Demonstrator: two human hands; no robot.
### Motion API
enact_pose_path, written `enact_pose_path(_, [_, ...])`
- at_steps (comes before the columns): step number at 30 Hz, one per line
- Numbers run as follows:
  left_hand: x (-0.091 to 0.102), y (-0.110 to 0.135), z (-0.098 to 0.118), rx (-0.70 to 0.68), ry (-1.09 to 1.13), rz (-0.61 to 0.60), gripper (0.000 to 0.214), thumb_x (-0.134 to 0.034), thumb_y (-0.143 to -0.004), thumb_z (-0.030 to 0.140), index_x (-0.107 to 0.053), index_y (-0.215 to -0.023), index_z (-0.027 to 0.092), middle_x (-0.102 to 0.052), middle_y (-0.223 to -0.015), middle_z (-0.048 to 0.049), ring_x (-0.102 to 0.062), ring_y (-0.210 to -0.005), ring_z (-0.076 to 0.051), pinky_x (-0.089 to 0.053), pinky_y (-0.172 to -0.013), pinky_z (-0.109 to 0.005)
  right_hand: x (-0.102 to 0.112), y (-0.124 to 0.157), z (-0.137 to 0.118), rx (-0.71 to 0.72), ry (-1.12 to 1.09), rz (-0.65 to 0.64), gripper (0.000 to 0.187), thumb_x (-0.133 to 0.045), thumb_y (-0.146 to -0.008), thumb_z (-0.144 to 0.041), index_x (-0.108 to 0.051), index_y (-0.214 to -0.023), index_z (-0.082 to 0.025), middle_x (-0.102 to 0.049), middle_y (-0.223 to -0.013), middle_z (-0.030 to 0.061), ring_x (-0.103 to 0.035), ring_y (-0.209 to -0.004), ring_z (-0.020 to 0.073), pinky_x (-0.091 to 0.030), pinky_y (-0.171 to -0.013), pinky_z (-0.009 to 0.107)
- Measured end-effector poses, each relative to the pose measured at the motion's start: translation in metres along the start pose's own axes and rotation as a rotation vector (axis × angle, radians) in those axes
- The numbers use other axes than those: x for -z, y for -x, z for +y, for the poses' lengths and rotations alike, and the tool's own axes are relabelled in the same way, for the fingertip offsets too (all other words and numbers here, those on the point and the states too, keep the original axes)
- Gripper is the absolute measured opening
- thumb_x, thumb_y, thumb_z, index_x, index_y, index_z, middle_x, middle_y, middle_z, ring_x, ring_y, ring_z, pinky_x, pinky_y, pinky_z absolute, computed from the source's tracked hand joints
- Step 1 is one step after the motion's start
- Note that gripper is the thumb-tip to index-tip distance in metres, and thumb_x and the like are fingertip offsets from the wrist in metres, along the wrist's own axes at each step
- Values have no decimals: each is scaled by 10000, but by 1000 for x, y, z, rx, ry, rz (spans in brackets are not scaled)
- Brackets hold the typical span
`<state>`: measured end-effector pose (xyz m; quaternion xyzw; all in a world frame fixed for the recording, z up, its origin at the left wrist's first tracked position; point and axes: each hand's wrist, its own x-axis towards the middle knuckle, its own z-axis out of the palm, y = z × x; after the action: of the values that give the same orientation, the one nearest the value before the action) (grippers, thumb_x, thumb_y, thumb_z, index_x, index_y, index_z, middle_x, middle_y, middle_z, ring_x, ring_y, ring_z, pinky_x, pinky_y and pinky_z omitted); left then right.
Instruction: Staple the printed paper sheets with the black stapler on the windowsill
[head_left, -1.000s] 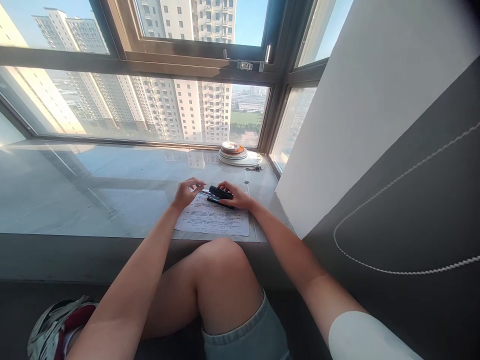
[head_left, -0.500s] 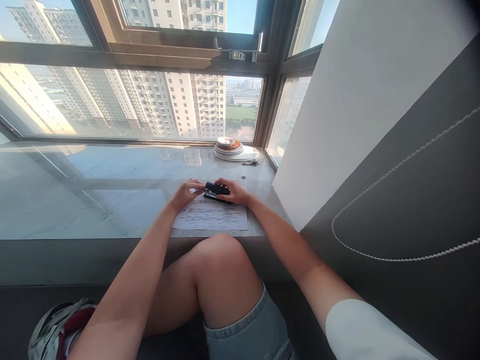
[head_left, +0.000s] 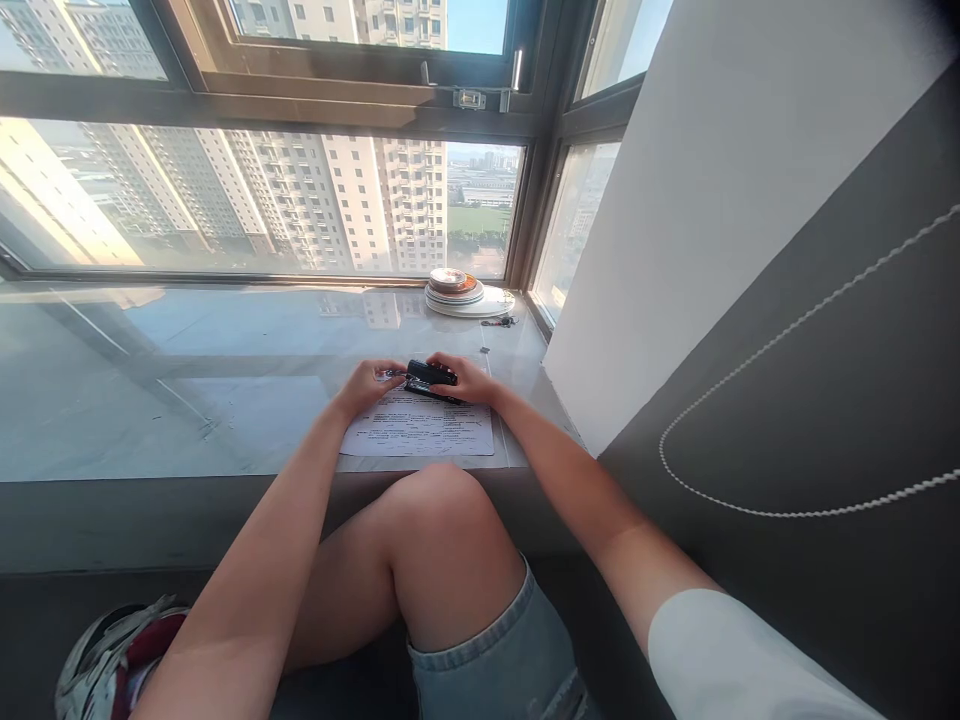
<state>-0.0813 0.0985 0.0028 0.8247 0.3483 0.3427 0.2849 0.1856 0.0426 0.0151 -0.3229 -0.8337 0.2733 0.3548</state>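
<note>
A printed paper sheet (head_left: 417, 428) lies on the marble window sill (head_left: 225, 380) near its front edge. Over the sheet's far edge my right hand (head_left: 465, 381) grips a black stapler (head_left: 429, 377) from the right. My left hand (head_left: 367, 385) is at the stapler's left end, its fingers curled and pinching something small and shiny there that I cannot make out. Both forearms reach forward over my raised bare knee.
A stack of plates (head_left: 457, 291) stands at the sill's far right corner, with a small dark object (head_left: 496, 321) just in front of it. A white panel (head_left: 720, 200) and a grey wall close off the right. A sneaker (head_left: 112, 655) shows at bottom left.
My left hand has closed in on the stapler's left end. The view has tilted a little, so everything sits slightly higher and further left in the picture.
</note>
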Motion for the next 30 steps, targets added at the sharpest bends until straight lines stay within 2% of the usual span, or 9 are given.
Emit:
enact_pose_path(7, [2, -1, -3, 47, -2, -34, 401, -743, -814, 556, -813, -1056, 243, -783, -1098, -86, -683, -1079, -313, -505, -964, -432, 0, 1, 0, 16, 0, -4, 469, -678, -866, -496, -580, -1209, -191, -660, -1071, 55, -603, -966, 203, -463, -855, 311])
enact_pose_path(14, [4, -1, -3, 45, 6, -54, 431, -754, -796, 591, -820, -1059, 256, -789, -1077, -82, -691, -1043, -304, -509, -944, -422, 0, 0, 0, 0, 12, 0, 466, -679, -862, -490, -583, -1206, -190, -666, -1081, 56, -602, -970, 202, -459, -858, 309])
enact_pose_path(19, [5, -1, -1, 16, 3, -67, 434, -744, -801, 617, -823, -1035, 261, -767, -1164, -90, -676, -1109, -309, -529, -880, -381, 0, 0, 1, 16, -1, 2, 451, -682, -859, -470, -589, -1202, -192, -666, -1066, 53, -605, -962, 205, -460, -854, 313])
enact_pose_path(22, [7, -1, -1, 21, 5, -39, 469, -762, -788, 605, -808, -1094, 254, -764, -1174, -98, -685, -1088, -295, -538, -880, -375, 0, 1, 0, 7, -13, -3, 455, -683, -859, -468, -586, -1211, -197, -666, -1064, 49, -602, -966, 206, -462, -863, 315])
enact_pose_path(24, [8, -1, -2, 41, 17, 25, 471, -744, -809, 591, -799, -1116, 238, -776, -1130, -102, -705, -1039, -283, -550, -883, -378, 0, 1, -1, -10, -27, -7, 461, -681, -860, -477, -591, -1218, -200, -667, -1079, 45, -602, -983, 207, -462, -880, 317])
enact_pose_path(27, [10, 1, -4, 94, 38, 150, 389, -707, -843, 553, -819, -999, 214, -799, -954, -91, -735, -934, -269, -571, -847, -372, 0, 1, 0, -51, -61, 5, 454, -679, -861, -483, -621, -1210, -199, -671, -1092, 35, -605, -1001, 206, -451, -913, 322])
enact_pose_path(30, [10, 2, -1, 120, 132, 147, 348, -738, -828, 525, -828, -917, 201, -797, -873, -90, -748, -890, -271, -586, -842, -382, 3, 1, 2, -73, -124, 82, 444, -711, -829, -454, -671, -1185, -192, -676, -1096, 29, -610, -1030, 218, -442, -950, 337])
